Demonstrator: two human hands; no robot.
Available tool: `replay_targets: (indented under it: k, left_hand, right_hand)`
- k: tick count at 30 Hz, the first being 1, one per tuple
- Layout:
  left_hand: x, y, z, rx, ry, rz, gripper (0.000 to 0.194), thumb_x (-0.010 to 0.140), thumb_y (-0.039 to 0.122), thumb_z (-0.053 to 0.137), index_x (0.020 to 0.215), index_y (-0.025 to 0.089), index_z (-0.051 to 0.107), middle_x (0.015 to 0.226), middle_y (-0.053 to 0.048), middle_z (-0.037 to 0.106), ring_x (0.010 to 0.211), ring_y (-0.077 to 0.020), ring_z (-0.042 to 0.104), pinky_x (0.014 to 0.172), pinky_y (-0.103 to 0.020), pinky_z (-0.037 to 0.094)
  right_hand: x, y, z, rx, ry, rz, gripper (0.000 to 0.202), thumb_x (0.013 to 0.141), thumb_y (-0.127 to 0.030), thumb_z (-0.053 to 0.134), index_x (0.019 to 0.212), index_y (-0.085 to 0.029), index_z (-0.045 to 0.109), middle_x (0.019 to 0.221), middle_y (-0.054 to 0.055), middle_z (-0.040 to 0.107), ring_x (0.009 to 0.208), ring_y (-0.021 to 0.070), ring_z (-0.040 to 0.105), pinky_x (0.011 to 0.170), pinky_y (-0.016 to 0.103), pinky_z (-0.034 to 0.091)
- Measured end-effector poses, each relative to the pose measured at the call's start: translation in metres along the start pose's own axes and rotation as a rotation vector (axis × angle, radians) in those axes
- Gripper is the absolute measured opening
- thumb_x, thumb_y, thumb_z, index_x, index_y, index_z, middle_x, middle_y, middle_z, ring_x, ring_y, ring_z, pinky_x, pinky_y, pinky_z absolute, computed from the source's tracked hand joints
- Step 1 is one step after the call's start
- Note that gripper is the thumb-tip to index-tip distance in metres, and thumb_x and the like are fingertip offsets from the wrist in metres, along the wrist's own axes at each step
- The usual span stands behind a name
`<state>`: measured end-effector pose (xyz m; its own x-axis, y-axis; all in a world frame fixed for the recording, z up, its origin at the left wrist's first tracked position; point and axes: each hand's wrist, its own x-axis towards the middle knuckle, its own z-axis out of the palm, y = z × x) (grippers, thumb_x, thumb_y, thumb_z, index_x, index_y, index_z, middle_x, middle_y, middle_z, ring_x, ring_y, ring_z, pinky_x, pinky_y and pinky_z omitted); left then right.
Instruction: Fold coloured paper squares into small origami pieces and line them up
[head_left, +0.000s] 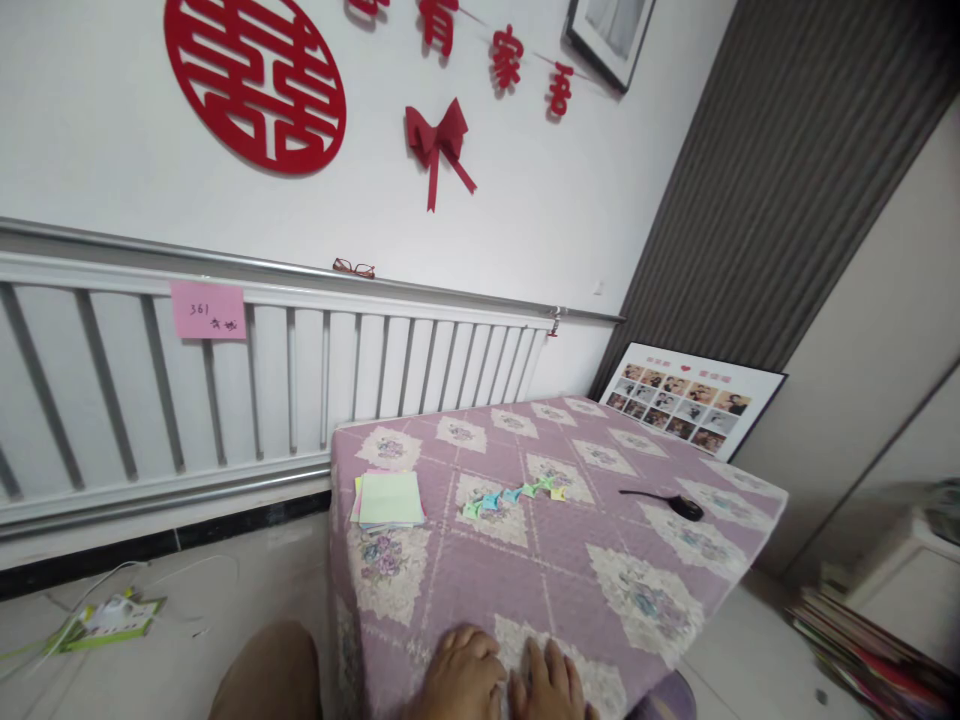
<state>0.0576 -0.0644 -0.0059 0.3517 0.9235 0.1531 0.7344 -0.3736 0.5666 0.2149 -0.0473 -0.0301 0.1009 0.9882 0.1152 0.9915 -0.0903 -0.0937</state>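
My left hand and my right hand rest side by side, palms down, at the near edge of a table with a purple and cream patterned cloth. Neither holds anything; their fingers lie on the cloth, slightly curved. Beyond my left hand, a stack of coloured paper squares, pale green on top, lies near the table's left edge. A row of small folded paper pieces in green, blue and yellow runs across the middle. Farther right lies a black object with a thin tail.
Behind the table stands a white radiator with a pink note and, above it, glasses. A photo board leans at the back right. Cables and a green-white item lie on the floor at left; stacked papers at right.
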Motion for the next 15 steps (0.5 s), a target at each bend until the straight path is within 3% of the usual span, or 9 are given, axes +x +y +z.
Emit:
replay_targets:
  k: [3, 7, 12, 15]
  left_hand:
    - [0.001, -0.003, 0.006, 0.018, 0.034, -0.026, 0.016, 0.08, 0.017, 0.051, 0.088, 0.022, 0.064, 0.102, -0.003, 0.061, 0.101, -0.0188, 0.049, 0.094, -0.032, 0.034]
    - [0.002, -0.009, 0.01, 0.038, 0.067, -0.09, 0.019, 0.078, 0.011, 0.046, 0.084, 0.019, 0.062, 0.095, -0.007, 0.061, 0.095, -0.02, 0.051, 0.087, -0.032, 0.038]
    - [-0.006, -0.016, 0.007, -0.078, 0.133, -0.19, 0.02, 0.077, 0.009, 0.045, 0.082, 0.02, 0.061, 0.092, -0.006, 0.061, 0.089, -0.0179, 0.054, 0.078, -0.028, 0.041]
    - [-0.008, -0.024, -0.004, -0.133, 0.237, -0.176, 0.02, 0.079, 0.009, 0.043, 0.082, 0.02, 0.059, 0.09, -0.005, 0.06, 0.086, -0.0158, 0.053, 0.077, -0.026, 0.041]
  right_hand:
    - [0.012, -0.011, -0.007, 0.124, -0.053, -0.026, 0.048, 0.083, -0.039, 0.037, 0.126, -0.028, 0.054, 0.14, 0.007, 0.047, 0.129, 0.0293, 0.041, 0.093, 0.055, 0.04]
    - [0.024, -0.033, -0.006, 0.303, 0.054, -0.091, 0.05, 0.086, -0.034, 0.029, 0.127, -0.018, 0.053, 0.136, 0.011, 0.051, 0.123, 0.0235, 0.049, 0.096, 0.042, 0.042]
    - [0.018, -0.045, 0.002, 0.367, 0.044, -0.203, 0.044, 0.089, -0.037, 0.029, 0.113, -0.026, 0.064, 0.125, 0.006, 0.061, 0.12, 0.0253, 0.051, 0.1, 0.046, 0.035]
    - [0.013, -0.044, 0.002, 0.333, 0.064, -0.247, 0.039, 0.086, -0.038, 0.036, 0.108, -0.028, 0.067, 0.123, 0.005, 0.062, 0.118, 0.0258, 0.052, 0.099, 0.045, 0.035]
